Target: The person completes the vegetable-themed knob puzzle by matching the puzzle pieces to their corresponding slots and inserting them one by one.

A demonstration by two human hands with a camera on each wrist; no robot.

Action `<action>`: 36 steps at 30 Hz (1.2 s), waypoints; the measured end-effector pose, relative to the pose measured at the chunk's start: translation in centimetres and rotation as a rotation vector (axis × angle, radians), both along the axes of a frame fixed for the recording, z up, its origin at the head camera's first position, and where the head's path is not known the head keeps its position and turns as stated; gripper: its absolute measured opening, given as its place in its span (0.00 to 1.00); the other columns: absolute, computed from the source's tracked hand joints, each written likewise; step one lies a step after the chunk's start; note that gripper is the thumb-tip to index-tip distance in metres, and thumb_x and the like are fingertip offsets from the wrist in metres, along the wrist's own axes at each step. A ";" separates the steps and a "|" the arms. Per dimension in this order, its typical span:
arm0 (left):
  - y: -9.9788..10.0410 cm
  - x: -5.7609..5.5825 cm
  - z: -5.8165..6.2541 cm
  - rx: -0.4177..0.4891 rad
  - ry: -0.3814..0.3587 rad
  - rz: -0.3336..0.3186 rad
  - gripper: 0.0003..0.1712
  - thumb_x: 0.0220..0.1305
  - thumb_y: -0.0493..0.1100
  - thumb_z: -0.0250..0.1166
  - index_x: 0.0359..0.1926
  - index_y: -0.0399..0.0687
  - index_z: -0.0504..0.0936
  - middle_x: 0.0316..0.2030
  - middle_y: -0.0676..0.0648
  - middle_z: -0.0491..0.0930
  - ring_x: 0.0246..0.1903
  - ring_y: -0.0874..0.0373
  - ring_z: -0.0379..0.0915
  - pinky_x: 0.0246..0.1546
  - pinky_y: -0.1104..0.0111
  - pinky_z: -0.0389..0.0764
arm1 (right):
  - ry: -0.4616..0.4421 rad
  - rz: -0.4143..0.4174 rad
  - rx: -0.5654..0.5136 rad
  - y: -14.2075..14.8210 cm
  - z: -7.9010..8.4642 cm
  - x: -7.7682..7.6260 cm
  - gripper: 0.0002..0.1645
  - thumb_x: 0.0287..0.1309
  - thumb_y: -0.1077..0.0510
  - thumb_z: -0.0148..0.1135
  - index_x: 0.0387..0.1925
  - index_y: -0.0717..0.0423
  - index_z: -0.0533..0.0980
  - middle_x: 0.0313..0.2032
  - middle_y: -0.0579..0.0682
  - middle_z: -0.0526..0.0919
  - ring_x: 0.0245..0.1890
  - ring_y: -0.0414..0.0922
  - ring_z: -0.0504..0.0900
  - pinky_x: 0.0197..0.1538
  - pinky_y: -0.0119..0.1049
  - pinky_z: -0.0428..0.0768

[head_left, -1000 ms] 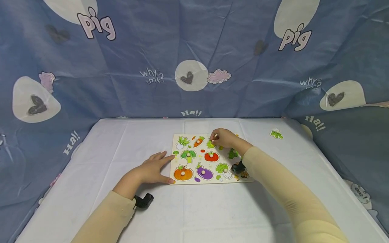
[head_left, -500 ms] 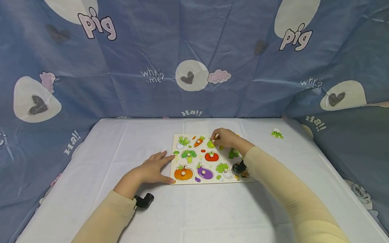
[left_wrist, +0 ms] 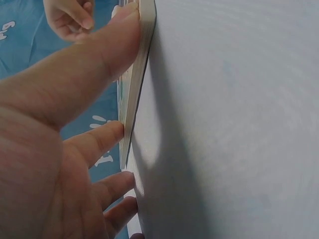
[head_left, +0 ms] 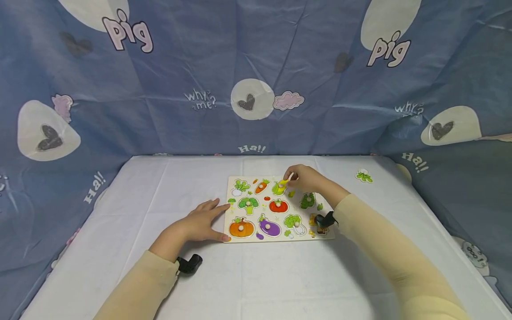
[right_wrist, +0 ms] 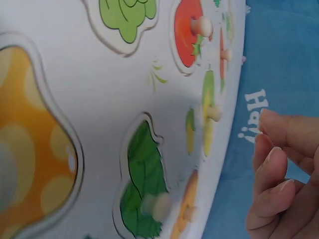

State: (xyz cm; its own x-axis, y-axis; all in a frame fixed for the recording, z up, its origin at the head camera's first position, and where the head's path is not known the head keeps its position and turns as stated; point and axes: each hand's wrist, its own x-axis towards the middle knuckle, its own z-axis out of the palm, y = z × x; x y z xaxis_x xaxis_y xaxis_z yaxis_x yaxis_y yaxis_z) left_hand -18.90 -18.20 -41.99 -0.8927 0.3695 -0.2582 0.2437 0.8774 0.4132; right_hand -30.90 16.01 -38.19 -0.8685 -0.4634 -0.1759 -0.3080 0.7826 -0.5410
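A wooden vegetable knob puzzle [head_left: 288, 235] lies flat on the white table. My left hand [head_left: 198, 224] spreads along its left side, thumb at the near corner and index finger at the edge; the left wrist view has the thumb [left_wrist: 114, 50] against the board. Over the back right part hovers my right hand [head_left: 306, 178], fingers loosely bent near the corn piece [head_left: 278, 188]. Seen from the right wrist, those fingers [right_wrist: 274, 167] are apart from the corn's knob [right_wrist: 214, 114], nothing between them. The corn sits in the board, alongside carrot [head_left: 261, 187] and tomato [head_left: 283, 207].
A loose leafy green-and-white piece [head_left: 364, 176] lies at the table's back right. Pumpkin [head_left: 236, 230], eggplant [head_left: 273, 229] and broccoli [head_left: 250, 210] pieces with knobs fill other places on the board. A blue patterned cloth [head_left: 320, 133] hangs behind the table.
My right hand has let go of the corn piece and drawn slightly back to the right, showing more of the board. The left hand stays where it was.
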 end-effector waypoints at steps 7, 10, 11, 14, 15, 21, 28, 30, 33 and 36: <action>0.0 0.0 0.1 -0.003 0.005 0.000 0.60 0.46 0.68 0.76 0.77 0.56 0.61 0.77 0.36 0.49 0.75 0.34 0.42 0.68 0.34 0.51 | -0.009 -0.016 -0.007 1.3 1.4 0.9 0.11 0.69 0.55 0.62 0.48 0.55 0.80 0.34 0.53 0.81 0.31 0.48 0.78 0.36 0.39 0.77; -0.1 0.0 0.2 -0.004 0.005 0.000 0.60 0.46 0.68 0.76 0.77 0.55 0.61 0.77 0.36 0.49 0.75 0.34 0.42 0.68 0.34 0.51 | 0.007 -0.032 0.005 2.1 1.7 1.2 0.11 0.69 0.54 0.62 0.48 0.54 0.80 0.34 0.52 0.80 0.31 0.47 0.77 0.36 0.39 0.76; -0.1 0.0 0.2 -0.003 0.005 0.000 0.60 0.46 0.68 0.76 0.77 0.55 0.61 0.77 0.36 0.49 0.75 0.34 0.42 0.68 0.34 0.51 | 0.015 -0.035 0.011 2.4 1.8 1.2 0.11 0.69 0.54 0.63 0.47 0.54 0.80 0.34 0.51 0.80 0.31 0.46 0.76 0.36 0.39 0.76; -0.1 0.0 0.2 -0.002 0.003 0.001 0.60 0.46 0.68 0.76 0.77 0.55 0.61 0.77 0.36 0.48 0.75 0.34 0.41 0.68 0.34 0.51 | 0.031 -0.041 0.017 3.3 2.0 1.3 0.11 0.68 0.53 0.63 0.47 0.53 0.80 0.34 0.51 0.79 0.31 0.47 0.76 0.35 0.39 0.75; -0.1 0.0 0.2 -0.002 0.004 0.001 0.60 0.46 0.68 0.76 0.77 0.55 0.61 0.77 0.36 0.48 0.75 0.34 0.41 0.68 0.34 0.51 | 0.036 -0.044 0.018 3.6 2.0 1.4 0.11 0.68 0.53 0.63 0.47 0.53 0.80 0.33 0.51 0.80 0.31 0.47 0.76 0.34 0.39 0.75; -0.1 0.1 0.3 -0.002 0.002 0.004 0.61 0.45 0.68 0.76 0.77 0.56 0.61 0.77 0.36 0.49 0.75 0.34 0.42 0.68 0.34 0.51 | 0.062 -0.050 0.011 5.6 2.4 2.0 0.11 0.68 0.54 0.62 0.47 0.55 0.81 0.33 0.51 0.79 0.29 0.47 0.75 0.32 0.39 0.75; -0.1 0.0 0.1 -0.009 -0.006 0.012 0.61 0.45 0.69 0.75 0.77 0.57 0.60 0.77 0.37 0.48 0.75 0.34 0.41 0.68 0.34 0.51 | 0.107 -0.058 -0.005 7.9 2.8 2.7 0.11 0.69 0.55 0.62 0.47 0.56 0.81 0.33 0.50 0.80 0.28 0.46 0.75 0.31 0.40 0.74; 0.0 0.0 0.0 -0.010 -0.007 0.012 0.61 0.45 0.70 0.75 0.77 0.57 0.60 0.78 0.37 0.48 0.75 0.34 0.41 0.68 0.34 0.51 | 0.116 -0.064 -0.002 8.5 2.9 2.9 0.11 0.69 0.55 0.62 0.46 0.56 0.80 0.34 0.50 0.80 0.28 0.46 0.75 0.31 0.39 0.74; 0.0 0.0 -0.1 -0.007 -0.007 0.009 0.61 0.45 0.70 0.75 0.77 0.57 0.60 0.78 0.37 0.48 0.75 0.34 0.41 0.68 0.34 0.51 | 0.125 -0.078 0.012 9.4 3.2 3.2 0.10 0.69 0.54 0.62 0.46 0.56 0.80 0.35 0.50 0.81 0.28 0.45 0.75 0.31 0.39 0.75; 0.0 0.0 0.0 -0.005 -0.009 0.009 0.61 0.45 0.69 0.75 0.77 0.57 0.60 0.77 0.37 0.48 0.75 0.34 0.41 0.68 0.34 0.51 | 0.138 -0.087 0.028 10.4 3.4 3.4 0.11 0.69 0.54 0.62 0.45 0.56 0.81 0.35 0.50 0.81 0.28 0.45 0.75 0.32 0.39 0.75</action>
